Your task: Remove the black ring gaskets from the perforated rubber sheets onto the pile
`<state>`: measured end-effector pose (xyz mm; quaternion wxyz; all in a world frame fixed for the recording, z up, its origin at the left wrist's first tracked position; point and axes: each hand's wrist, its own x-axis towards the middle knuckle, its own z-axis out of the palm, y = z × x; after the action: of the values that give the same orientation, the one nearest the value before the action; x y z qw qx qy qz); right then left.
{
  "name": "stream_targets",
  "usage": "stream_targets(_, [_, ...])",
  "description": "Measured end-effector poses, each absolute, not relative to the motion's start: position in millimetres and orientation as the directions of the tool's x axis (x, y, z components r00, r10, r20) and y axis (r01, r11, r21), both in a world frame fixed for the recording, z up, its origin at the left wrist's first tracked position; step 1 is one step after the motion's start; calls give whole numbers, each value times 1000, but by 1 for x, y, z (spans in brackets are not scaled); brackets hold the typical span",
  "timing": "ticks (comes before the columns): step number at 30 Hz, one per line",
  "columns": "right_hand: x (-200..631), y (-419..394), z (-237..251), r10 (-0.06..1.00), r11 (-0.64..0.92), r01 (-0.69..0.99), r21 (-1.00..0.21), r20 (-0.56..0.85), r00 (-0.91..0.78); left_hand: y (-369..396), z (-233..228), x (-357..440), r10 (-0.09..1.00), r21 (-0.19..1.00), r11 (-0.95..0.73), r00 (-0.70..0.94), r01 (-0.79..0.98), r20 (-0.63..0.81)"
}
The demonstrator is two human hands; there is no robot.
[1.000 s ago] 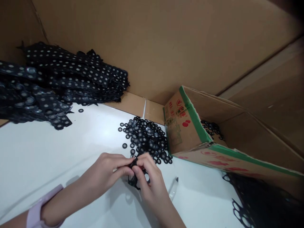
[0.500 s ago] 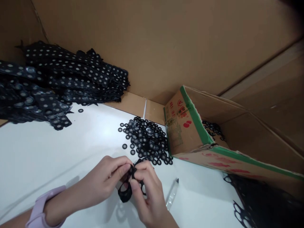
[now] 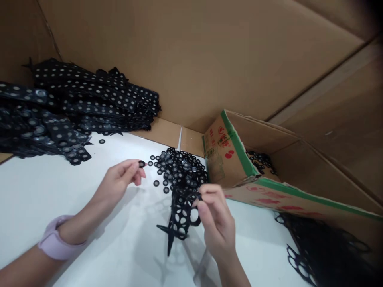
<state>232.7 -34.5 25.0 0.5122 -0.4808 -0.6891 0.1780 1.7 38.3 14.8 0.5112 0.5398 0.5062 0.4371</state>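
The left hand point(image 3: 118, 179) was extended from the lower left, one black ring point(image 3: 141, 164) being pinched between thumb and forefinger, just left of one heap of rings point(image 3: 179, 169) too many to count. One perforated black strip point(image 3: 176, 212) was held dangling, pinched between thumb and bent fingers of the right hand point(image 3: 220, 223), near one cardboard box point(image 3: 220, 157).

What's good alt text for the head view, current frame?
The left hand pinches a small black disc with a grey centre while the right hand holds a black strip full of holes above a white table. Beyond, similar discs lie heaped beside an open cardboard box, with dotted black sheets piled at far left.
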Motion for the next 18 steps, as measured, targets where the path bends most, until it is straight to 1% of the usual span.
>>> stream_targets(2, [243, -34, 32, 844, 431, 472, -769, 528, 90, 38, 11, 5, 990, 987, 11, 140, 162, -34])
stream_targets(4, [255, -34, 40, 829, 387, 416, -823, 508, 233, 39, 8, 13, 984, 976, -25, 177, 215, -14])
stream_targets(6, [267, -38, 53, 779, 374, 357, -856, 499, 381, 44, 6, 23, 975, 960, -81, 223, 267, 20])
stream_targets(7, [273, -42, 63, 736, 383, 345, -857, 509, 446, 49, 5, 28, 967, 949, -113, 254, 294, 37])
stream_targets(9, [284, -54, 86, 614, 440, 379, -814, 580, 535, 62, 5, 41, 941, 923, -176, 333, 341, 57])
stream_targets(11, [297, -71, 115, 471, 506, 461, -729, 681, 560, 77, 6, 55, 911, 897, -230, 407, 378, 62])
stream_targets(12, [305, -81, 131, 408, 490, 532, -691, 721, 560, 84, 6, 61, 896, 884, -255, 440, 391, 64])
stream_targets(14, [326, -103, 161, 281, 376, 684, -625, 781, 558, 97, 4, 73, 869, 858, -298, 491, 419, 63])
stream_targets(15, [340, -114, 174, 294, 308, 731, -609, 792, 535, 102, 3, 78, 855, 843, -319, 516, 432, 59])
stream_targets(16, [356, -125, 186, 343, 232, 763, -603, 785, 517, 107, 1, 82, 843, 829, -338, 535, 446, 55])
stream_targets(18, [395, -143, 202, 390, 22, 838, -546, 776, 496, 116, -4, 86, 819, 801, -373, 571, 469, 47])
